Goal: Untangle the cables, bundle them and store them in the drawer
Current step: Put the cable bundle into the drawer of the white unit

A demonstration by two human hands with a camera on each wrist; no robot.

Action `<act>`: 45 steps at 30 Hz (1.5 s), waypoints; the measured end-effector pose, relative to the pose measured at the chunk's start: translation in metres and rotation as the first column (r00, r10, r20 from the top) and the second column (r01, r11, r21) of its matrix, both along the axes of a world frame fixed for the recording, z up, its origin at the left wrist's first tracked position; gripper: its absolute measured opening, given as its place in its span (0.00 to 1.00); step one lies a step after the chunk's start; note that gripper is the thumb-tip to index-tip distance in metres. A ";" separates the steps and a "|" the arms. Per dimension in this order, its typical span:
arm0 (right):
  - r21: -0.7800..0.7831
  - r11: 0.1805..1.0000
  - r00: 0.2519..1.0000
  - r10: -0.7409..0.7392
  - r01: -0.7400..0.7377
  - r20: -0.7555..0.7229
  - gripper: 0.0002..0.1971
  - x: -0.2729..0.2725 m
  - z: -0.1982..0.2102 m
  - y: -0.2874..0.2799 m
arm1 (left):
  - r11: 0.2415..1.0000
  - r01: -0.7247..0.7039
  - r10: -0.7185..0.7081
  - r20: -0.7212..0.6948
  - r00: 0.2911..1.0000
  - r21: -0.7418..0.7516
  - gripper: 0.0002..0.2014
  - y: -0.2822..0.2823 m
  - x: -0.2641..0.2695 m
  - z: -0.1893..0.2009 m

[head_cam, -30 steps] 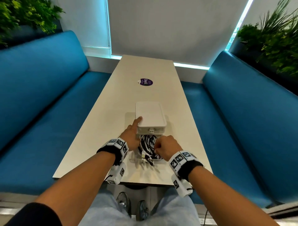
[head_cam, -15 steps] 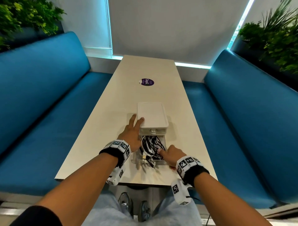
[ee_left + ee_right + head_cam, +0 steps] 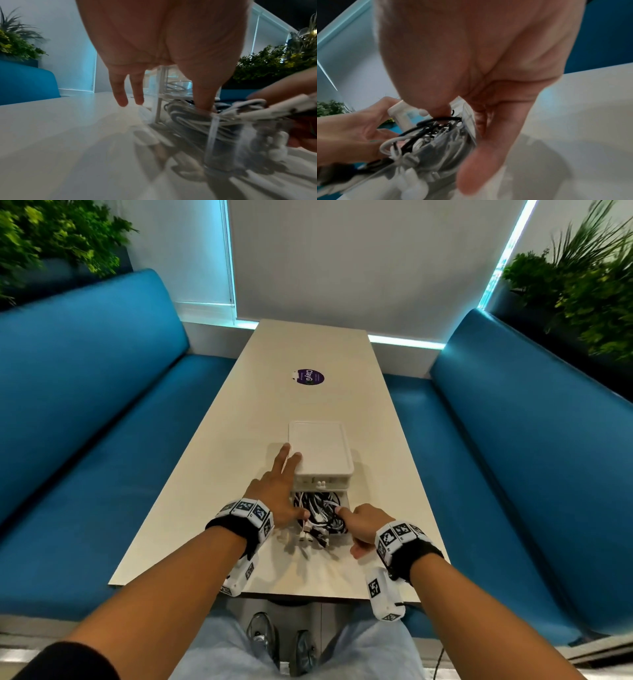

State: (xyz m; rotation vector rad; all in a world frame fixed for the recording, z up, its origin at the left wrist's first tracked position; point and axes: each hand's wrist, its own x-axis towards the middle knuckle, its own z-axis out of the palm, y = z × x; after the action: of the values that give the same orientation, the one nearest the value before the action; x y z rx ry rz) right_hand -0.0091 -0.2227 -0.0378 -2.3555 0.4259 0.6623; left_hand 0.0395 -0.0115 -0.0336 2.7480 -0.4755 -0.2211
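Cables (image 3: 320, 513): pressed deeper into pulled-out drawer (image 3: 343, 501); left hand (image 3: 277, 491) spread wider, steadying organiser box (image 3: 320, 450); right hand (image 3: 363, 527) poked with forefinger, storage nearly done

Two hands crowd the pulled-out clear drawer (image 3: 342, 501) at the near end of a pale desk (image 3: 212, 474): the left hand (image 3: 274, 494) blocks its 9 o'clock side, fingers laid against the white drawer unit (image 3: 320, 450), while the right hand (image 3: 363, 525) closes off 4 o'clock. Black and white cables (image 3: 320, 513) fill the drawer and spill over its front lip at 6 o'clock. Bare desk lies open at 9, 3 and 12 o'clock, where only a purple sticker (image 3: 310, 376) lies. Blue benches (image 3: 85, 412) flank both long edges.
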 end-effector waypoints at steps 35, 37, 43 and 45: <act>-0.216 0.969 0.990 0.132 -0.116 0.059 0.49 0.012 -0.001 0.019 | 0.995 0.072 -0.073 -0.014 0.997 -0.074 0.60 0.002 0.015 -0.009; -0.213 0.969 0.987 0.142 -0.122 0.080 0.44 0.011 0.004 0.018 | 1.000 0.027 -0.027 0.052 0.998 0.010 0.61 -0.007 0.010 -0.009; -0.154 0.951 0.952 0.288 -0.270 0.109 0.35 0.010 0.010 0.013 | 0.989 0.063 -0.065 -0.008 0.998 -0.130 0.56 0.001 0.015 -0.012; -0.096 0.955 0.948 0.293 -0.282 0.124 0.32 0.011 0.007 0.012 | 0.973 0.071 -0.088 -0.071 0.994 -0.220 0.52 0.006 0.019 -0.010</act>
State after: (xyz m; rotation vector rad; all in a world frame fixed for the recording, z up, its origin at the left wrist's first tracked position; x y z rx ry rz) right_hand 0.0019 -0.2110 -0.0312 -2.5443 0.0458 0.6192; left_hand 0.0585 -0.0050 -0.0434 2.4994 -0.5544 -0.2807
